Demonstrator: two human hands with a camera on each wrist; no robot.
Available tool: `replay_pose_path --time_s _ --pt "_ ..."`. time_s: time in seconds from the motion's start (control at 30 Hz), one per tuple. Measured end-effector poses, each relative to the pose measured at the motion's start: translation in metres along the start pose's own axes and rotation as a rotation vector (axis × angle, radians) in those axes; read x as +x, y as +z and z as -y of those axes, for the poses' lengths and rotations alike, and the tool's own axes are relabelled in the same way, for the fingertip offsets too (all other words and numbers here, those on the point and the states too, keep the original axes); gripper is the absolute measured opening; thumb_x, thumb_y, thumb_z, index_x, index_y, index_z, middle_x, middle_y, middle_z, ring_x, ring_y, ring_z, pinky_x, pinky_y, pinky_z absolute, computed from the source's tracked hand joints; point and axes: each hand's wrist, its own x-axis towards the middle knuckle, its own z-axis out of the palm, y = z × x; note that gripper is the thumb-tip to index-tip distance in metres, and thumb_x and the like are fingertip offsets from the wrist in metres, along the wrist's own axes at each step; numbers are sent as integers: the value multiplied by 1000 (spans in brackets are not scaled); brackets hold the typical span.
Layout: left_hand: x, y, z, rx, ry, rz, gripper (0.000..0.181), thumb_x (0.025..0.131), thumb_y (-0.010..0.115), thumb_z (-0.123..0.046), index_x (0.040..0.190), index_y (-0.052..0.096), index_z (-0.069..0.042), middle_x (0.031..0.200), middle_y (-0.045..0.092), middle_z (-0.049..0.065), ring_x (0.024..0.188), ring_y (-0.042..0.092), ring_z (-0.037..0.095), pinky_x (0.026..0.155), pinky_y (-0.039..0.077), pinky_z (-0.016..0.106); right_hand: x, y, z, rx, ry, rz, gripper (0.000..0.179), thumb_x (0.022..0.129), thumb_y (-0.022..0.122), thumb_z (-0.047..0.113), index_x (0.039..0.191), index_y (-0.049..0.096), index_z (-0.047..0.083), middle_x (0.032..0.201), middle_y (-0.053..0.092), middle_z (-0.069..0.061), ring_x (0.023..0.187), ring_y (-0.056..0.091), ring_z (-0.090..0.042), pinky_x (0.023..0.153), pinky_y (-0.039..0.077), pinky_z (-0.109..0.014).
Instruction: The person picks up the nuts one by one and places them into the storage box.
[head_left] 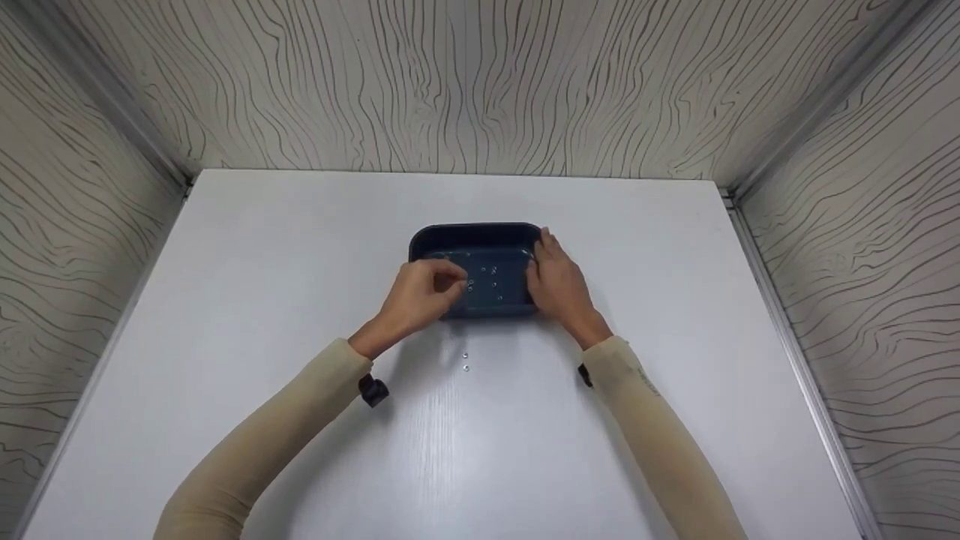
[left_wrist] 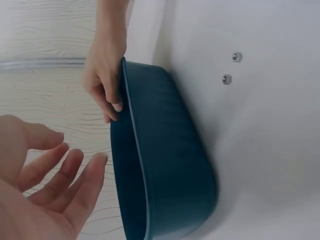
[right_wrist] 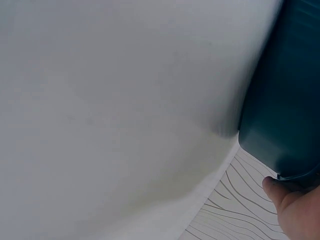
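Observation:
A dark blue plastic bin (head_left: 491,310) stands on the white table, with several small metal nuts (head_left: 494,284) scattered over its floor. My right hand (head_left: 559,285) grips the bin's right rim; in the left wrist view the same hand (left_wrist: 105,75) has fingertips over that rim. Above the bin's left part hovers my left hand (head_left: 427,289). Its fingers are loosely bent, and the left wrist view shows nothing held between them. Two more nuts, one nearer the bin (left_wrist: 236,57) and one beside it (left_wrist: 226,79), lie on the table in front of the bin.
The white table (head_left: 300,225) spreads around the bin on all sides. Wood-patterned panels (head_left: 465,90) enclose it at the back, left and right, with metal frame posts at the corners. A black wrist strap piece (head_left: 373,390) hangs under the left sleeve.

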Motion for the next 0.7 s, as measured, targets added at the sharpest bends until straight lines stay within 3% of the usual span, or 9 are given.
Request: replay_pose_path --time_s 0.33,0.7 --pt "-23 11 -5 234 202 70 17 97 72 -12 109 83 -7 106 79 8 99 76 21 86 64 35 -1 -1 0 5 -2 -2 52 107 49 16 149 47 -14 168 34 -27 157 37 -41 129 34 -51" --pt "-52 30 -1 441 459 79 22 96 72 -9 117 77 -7 105 75 5 91 75 18 76 64 32 -2 1 -2 6 -12 -18 52 108 49 17 150 47 -14 167 34 -27 156 38 -41 128 35 -51"
